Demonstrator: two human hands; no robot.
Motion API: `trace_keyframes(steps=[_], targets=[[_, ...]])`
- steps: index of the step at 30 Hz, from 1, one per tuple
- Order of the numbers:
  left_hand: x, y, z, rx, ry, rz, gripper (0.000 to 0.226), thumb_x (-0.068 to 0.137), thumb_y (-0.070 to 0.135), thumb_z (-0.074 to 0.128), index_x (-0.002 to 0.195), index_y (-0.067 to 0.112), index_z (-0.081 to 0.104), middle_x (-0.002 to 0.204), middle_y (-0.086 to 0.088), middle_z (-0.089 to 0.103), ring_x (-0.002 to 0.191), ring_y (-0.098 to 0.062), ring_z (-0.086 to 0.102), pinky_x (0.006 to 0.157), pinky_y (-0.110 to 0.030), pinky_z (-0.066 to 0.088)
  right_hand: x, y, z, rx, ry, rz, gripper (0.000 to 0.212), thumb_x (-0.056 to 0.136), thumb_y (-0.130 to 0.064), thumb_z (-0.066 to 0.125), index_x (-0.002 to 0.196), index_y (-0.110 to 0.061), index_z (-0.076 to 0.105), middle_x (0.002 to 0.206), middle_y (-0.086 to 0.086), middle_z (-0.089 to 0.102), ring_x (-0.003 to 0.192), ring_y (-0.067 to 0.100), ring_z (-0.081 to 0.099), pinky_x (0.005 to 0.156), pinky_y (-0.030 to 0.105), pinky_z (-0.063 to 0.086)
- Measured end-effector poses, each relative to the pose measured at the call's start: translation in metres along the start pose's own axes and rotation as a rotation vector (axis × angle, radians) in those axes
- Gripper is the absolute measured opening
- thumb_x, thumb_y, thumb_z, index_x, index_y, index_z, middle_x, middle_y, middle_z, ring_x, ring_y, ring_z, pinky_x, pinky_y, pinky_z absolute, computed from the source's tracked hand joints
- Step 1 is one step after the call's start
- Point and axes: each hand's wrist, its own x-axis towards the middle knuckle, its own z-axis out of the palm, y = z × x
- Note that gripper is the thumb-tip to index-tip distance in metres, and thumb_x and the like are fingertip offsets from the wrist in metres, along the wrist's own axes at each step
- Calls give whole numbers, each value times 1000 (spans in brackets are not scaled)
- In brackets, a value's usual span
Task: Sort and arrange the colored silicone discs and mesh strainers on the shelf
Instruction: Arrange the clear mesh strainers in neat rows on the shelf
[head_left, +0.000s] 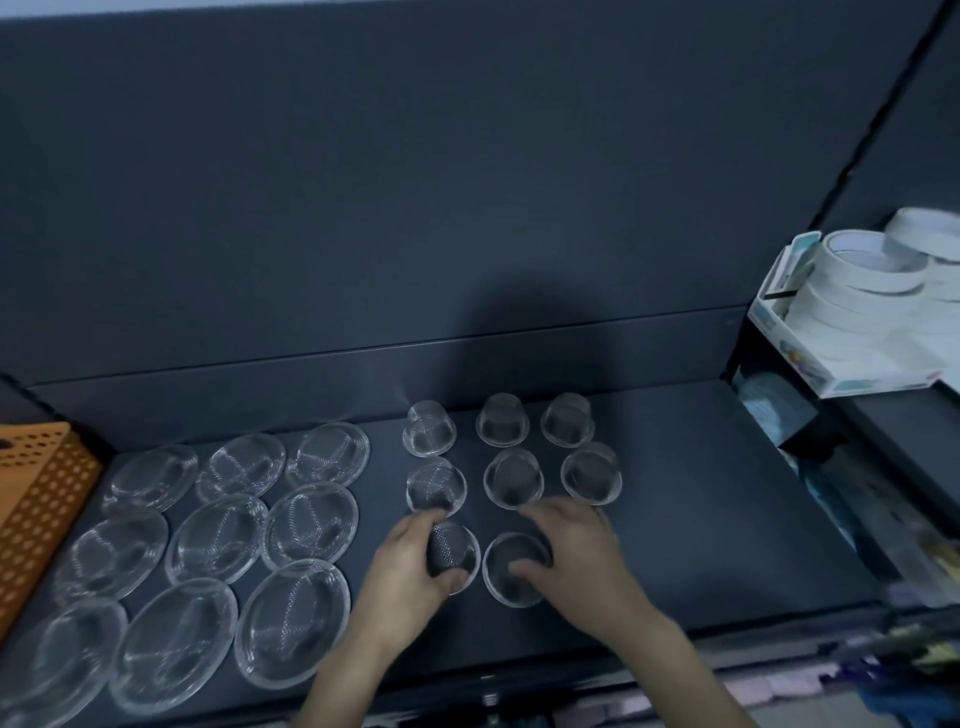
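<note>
well, my left hand (410, 566) is curled round a small strainer (460, 551) and my right hand (576, 551) holds the next strainer (501, 558) beside it, at the front of the shelf (701, 519). i think they go here so the small ones make neat rows, apart from the flat discs (218, 535).

No text is legible; print on the box (794, 354) is too blurred.

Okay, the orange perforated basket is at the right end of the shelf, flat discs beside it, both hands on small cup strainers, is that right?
Not quite. The head view shows the orange perforated basket at the left end of the shelf. The flat discs do lie beside it, and the left hand and right hand are on small cup strainers.
</note>
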Motion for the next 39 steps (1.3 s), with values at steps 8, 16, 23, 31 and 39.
trace_keyframes(steps=[8,16,23,31,39], targets=[[-10,-3,-4,-30,41,10,62,67,16,82,123,19,57,108,13,52,102,-2,49,89,-7,28,-7,-4,4,-218,-83,17,61,81,-41,61,137,-28,40,130,-7,50,129,13,37,116,45,0],[-13,-3,-3,-45,55,19,62,67,16,82,124,20,57,108,15,52,100,-1,48,85,5,24,-6,-3,4,-225,-61,23,58,82,-43,60,135,-27,43,123,-8,53,124,12,41,116,44,2],[-15,-9,1,-49,67,19,67,65,16,84,126,17,56,114,10,54,107,-7,50,92,-7,27,-12,22,-9,-13,88,56,66,77,-34,73,135,-20,47,132,-4,50,126,13,35,110,25,18],[-16,-15,10,-33,76,-29,71,65,14,84,129,16,53,121,3,56,114,-13,51,94,-8,25,-29,48,-9,209,173,284,60,77,-20,72,132,-21,51,124,-4,56,113,13,52,86,18,36],[-21,-15,17,-22,119,-69,80,67,17,83,137,19,43,130,2,52,122,-12,46,98,-12,27,-32,59,-5,231,215,286,60,77,-19,74,132,-18,50,127,-3,55,115,14,52,89,17,35]])
